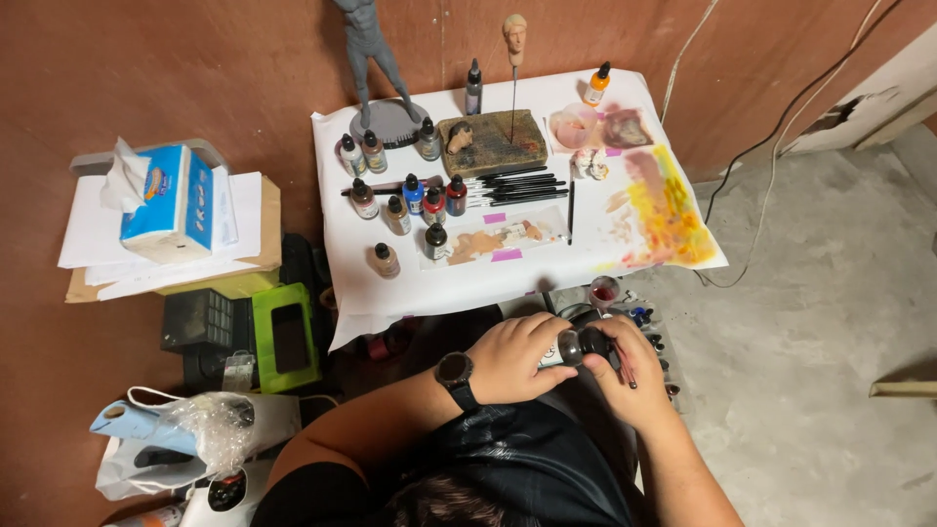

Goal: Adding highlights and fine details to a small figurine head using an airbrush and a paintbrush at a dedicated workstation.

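Head view: both hands, left hand (510, 358) and right hand (632, 376), grip a small dark bottle (574, 345).

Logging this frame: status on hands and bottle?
Left hand and right hand both gripping small dark bottle. Brush in right hand. Nothing blocking.

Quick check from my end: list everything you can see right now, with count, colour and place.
Paint bottles: about twelve, mixed colours, on the white table sheet.
Brushes: a row, black, table middle.
Grey figure: one, on a round base, table back left.
Head on a pin: one, skin tone, stuck in the brown block.
Paint-stained paper: one, yellow and orange, table right.
Tissue box: one, blue and white, on stacked papers, left.
Green box: one, below the table's left side.
Small dark bottle: one, held in both hands.
Left hand: wears a black watch, grip on the bottle.
Right hand: on the bottle's cap end.
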